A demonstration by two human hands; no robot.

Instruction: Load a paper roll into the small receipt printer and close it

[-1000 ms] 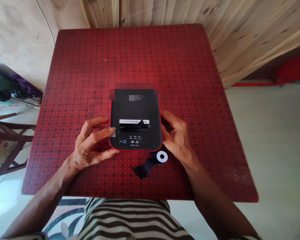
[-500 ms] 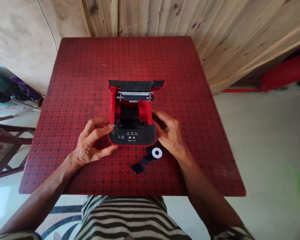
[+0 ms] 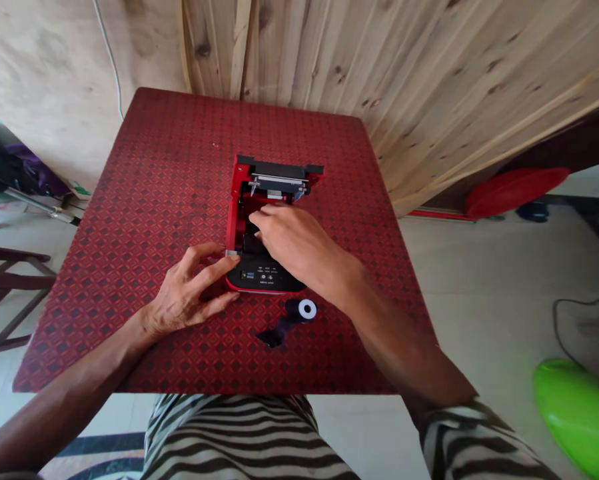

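A small red and black printer (image 3: 266, 272) stands on the table with its lid (image 3: 279, 171) raised. My left hand (image 3: 192, 287) grips the printer's front left corner, thumb low at the front edge and fingers along the side and top. Over the open compartment is my right hand (image 3: 299, 243), its fingers bent down inside. The hand covers much of the compartment, and I cannot make out what its fingertips hold. In front of the printer lies a dark ribbon roll (image 3: 307, 309) with a white core end, its loose black tail stretching to the left.
The red patterned table (image 3: 169, 167) backs onto a wooden plank wall (image 3: 329, 60). A dark wooden stool (image 3: 9, 280) stands to the left. On the floor at right are a green rounded object (image 3: 579, 413) and, farther back, a red one (image 3: 516, 191).
My right hand has moved from the printer's right side up and into its open compartment. My left hand keeps its hold on the corner. The view has turned slightly.
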